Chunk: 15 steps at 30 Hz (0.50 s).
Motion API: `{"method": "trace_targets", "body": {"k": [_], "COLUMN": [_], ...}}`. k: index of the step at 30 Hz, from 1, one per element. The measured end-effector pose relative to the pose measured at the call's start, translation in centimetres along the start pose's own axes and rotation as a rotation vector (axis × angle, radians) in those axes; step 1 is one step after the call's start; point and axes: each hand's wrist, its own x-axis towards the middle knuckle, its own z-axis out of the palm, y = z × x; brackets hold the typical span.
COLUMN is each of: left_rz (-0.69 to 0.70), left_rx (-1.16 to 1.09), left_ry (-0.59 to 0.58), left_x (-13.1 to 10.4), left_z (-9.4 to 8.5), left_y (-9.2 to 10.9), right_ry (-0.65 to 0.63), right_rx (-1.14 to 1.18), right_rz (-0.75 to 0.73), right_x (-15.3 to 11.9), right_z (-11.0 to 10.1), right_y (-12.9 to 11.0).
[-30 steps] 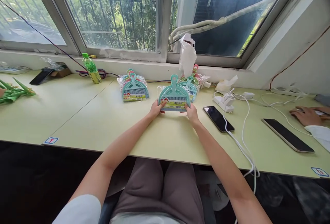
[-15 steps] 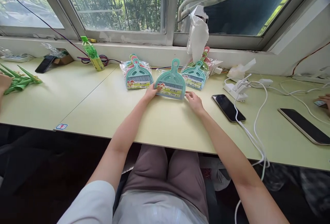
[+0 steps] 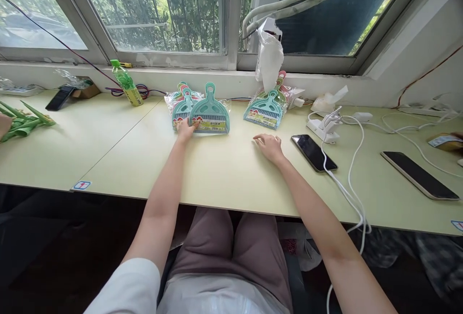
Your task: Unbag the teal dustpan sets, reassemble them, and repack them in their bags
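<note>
A teal dustpan-and-brush set in clear wrap is gripped at its lower left corner by my left hand. It overlaps the front of the left stack of wrapped sets, which shows teal, red and green handles. To the right, a second stack of wrapped sets leans near the wall, a teal one in front. My right hand rests over the table below that stack, fingers apart and holding nothing.
A green bottle leans at the back left. A black phone, a white power strip and white cables lie right of my right hand. A tablet is farther right. Green leaves and another person's hand are far left.
My left hand has carried the teal set leftward, over the left stack. My right hand has come away from its right edge. The camera view has shifted slightly.
</note>
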Motion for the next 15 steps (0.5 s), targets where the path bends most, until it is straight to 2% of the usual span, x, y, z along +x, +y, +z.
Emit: {"method": "trace_targets", "body": {"k": [3, 5, 8, 12, 15], "left_rz": [-0.088, -0.135, -0.191, -0.246, -0.272], "left_rx": [0.122, 0.151, 0.16, 0.101, 0.04], "left_ry": [0.102, 0.119, 0.153, 0.29, 0.268], "left_x": [0.0, -0.1, 0.0, 0.2, 0.1], "left_z": [-0.3, -0.7, -1.5, -2.5, -3.0], "left_y": [0.1, 0.0, -0.2, -0.6, -1.0], "right_ry": [-0.011, -0.02, -0.028, -0.039, -0.053], "right_rx": [-0.018, -0.025, -0.038, -0.065, -0.074], "right_rz": [-0.024, -0.031, -0.037, -0.044, -0.053], "right_x": [-0.1, -0.1, -0.1, -0.2, -0.3], "right_z": [0.0, 0.0, 0.0, -0.1, -0.2], "right_y": [0.0, 0.0, 0.0, -0.2, -0.3]}}
